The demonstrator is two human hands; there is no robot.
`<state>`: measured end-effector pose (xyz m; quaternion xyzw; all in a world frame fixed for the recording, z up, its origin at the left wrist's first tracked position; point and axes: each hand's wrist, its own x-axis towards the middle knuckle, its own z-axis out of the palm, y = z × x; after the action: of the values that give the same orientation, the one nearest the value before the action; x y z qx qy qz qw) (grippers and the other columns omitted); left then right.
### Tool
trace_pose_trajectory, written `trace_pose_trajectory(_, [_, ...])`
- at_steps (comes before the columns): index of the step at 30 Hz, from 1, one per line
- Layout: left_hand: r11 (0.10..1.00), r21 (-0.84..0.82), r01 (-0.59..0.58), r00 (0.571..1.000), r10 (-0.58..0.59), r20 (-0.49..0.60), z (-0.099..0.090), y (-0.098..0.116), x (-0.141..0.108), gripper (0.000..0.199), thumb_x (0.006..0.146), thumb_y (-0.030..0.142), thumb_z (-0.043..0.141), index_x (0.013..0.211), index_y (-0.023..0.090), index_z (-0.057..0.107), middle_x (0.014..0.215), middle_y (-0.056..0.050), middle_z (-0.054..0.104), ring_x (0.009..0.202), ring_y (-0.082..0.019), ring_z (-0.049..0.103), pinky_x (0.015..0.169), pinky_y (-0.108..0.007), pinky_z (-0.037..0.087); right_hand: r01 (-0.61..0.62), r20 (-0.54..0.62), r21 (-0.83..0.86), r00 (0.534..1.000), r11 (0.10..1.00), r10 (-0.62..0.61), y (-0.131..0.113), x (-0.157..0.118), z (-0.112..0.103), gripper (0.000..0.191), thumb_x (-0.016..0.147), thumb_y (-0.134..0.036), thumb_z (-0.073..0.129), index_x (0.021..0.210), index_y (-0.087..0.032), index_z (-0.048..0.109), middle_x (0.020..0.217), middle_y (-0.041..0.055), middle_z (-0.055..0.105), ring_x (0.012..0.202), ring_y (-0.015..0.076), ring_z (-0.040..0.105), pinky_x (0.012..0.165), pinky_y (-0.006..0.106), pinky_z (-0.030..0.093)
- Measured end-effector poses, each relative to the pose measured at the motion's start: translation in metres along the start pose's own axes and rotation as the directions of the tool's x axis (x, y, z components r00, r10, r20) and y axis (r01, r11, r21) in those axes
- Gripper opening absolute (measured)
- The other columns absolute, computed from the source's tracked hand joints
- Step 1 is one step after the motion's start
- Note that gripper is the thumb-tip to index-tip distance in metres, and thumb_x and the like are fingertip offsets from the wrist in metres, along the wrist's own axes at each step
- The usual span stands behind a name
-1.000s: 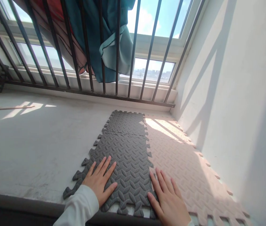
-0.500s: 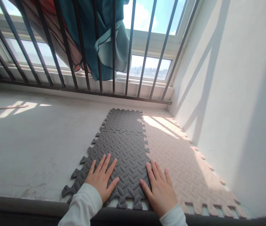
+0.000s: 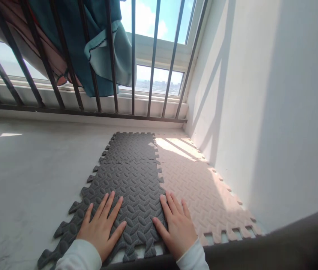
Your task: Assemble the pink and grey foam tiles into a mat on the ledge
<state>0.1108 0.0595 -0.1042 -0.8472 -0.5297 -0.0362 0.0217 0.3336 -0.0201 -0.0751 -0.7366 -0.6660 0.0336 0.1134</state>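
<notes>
My left hand point(image 3: 100, 227) lies flat with fingers spread on the near part of a dark grey foam puzzle mat point(image 3: 132, 183). On the seam between that mat and a pale pink foam puzzle mat point(image 3: 195, 187), my right hand point(image 3: 176, 223) rests palm down, its fingers apart. Each colour is made of two tiles laid one behind the other, with a raised diamond-plate pattern. The grey and pink tiles meet along their toothed edges. Under my hands, parts of the near grey tile are hidden. White sleeves cover both wrists.
A dark metal railing point(image 3: 105, 113) runs across the back, with teal cloth point(image 3: 102, 80) and pinkish cloth point(image 3: 39, 48) hanging behind it by the windows. The white wall point(image 3: 249, 93) borders the pink mat on the right. Pale floor point(image 3: 35, 180) stretches left. A dark edge point(image 3: 237, 251) lies in front.
My view has swung to the right, so the mats, railing and cloth sit further left. Both hands stay flat on the mats in nearly the same places.
</notes>
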Motion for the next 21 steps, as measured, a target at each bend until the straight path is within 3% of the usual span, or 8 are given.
trace_pose_trajectory(3, [1.000,0.014,-0.003,1.000,0.003,0.006,0.001,0.000,0.001,0.059,0.073,0.056,0.031,0.127,0.030,0.030,0.138,-0.002,0.022,0.125,-0.025,0.022,0.098,-0.051,0.015,0.014,-0.091,0.022,0.996,1.000,-0.012,0.001,-0.001,0.002,0.055,0.079,-0.055,0.030,0.126,-0.026,0.036,0.134,0.0003,0.030,0.123,0.0205,0.026,0.102,0.044,0.019])
trace_pose_trajectory(5, [1.000,0.020,-0.007,1.000,0.008,-0.019,0.002,0.001,0.000,0.058,0.074,0.055,0.031,0.127,0.030,0.030,0.138,-0.003,0.023,0.125,-0.024,0.022,0.098,-0.050,0.014,0.032,-0.215,0.021,0.976,0.999,-0.027,0.002,-0.003,0.006,0.046,0.080,-0.047,0.037,0.118,-0.023,0.047,0.126,0.0016,0.043,0.117,0.0202,0.037,0.099,0.041,0.026])
trace_pose_trajectory(8, [1.000,0.024,-0.012,0.998,0.013,-0.060,0.003,0.001,-0.002,0.056,0.076,0.052,0.030,0.126,0.029,0.031,0.138,-0.003,0.023,0.125,-0.023,0.021,0.099,-0.049,0.012,0.089,-0.444,-0.021,0.892,0.996,-0.090,0.005,-0.012,0.013,0.032,0.078,-0.033,0.043,0.105,-0.021,0.057,0.114,0.0012,0.055,0.107,0.0170,0.048,0.094,0.034,0.033])
trace_pose_trajectory(11, [1.000,0.024,-0.016,0.997,0.018,-0.072,0.003,0.000,-0.002,0.056,0.075,0.053,0.031,0.126,0.029,0.031,0.138,-0.002,0.023,0.125,-0.023,0.022,0.099,-0.049,0.012,0.147,-0.584,-0.126,0.788,0.981,-0.193,0.007,-0.025,0.020,0.032,0.077,-0.026,0.045,0.105,-0.019,0.056,0.114,0.0010,0.055,0.106,0.0161,0.049,0.093,0.030,0.032])
trace_pose_trajectory(14, [0.999,0.025,-0.029,0.997,0.031,-0.073,0.005,-0.001,-0.002,0.057,0.074,0.054,0.031,0.126,0.030,0.031,0.137,-0.002,0.024,0.125,-0.023,0.023,0.098,-0.050,0.014,0.154,-0.608,-0.230,0.748,0.961,-0.265,0.010,-0.037,0.026,0.037,0.076,-0.028,0.046,0.111,-0.018,0.052,0.117,0.0017,0.053,0.107,0.0171,0.048,0.095,0.030,0.029])
trace_pose_trajectory(21, [0.998,0.010,-0.057,0.978,0.058,-0.202,0.018,-0.006,-0.001,0.059,0.074,0.055,0.031,0.127,0.029,0.030,0.139,-0.004,0.021,0.125,-0.024,0.021,0.098,-0.049,0.014,0.166,-0.547,-0.401,0.745,0.901,-0.381,0.020,-0.050,0.047,0.059,0.075,-0.049,0.046,0.125,-0.018,0.039,0.114,0.0040,0.055,0.106,0.0208,0.049,0.102,0.035,0.020])
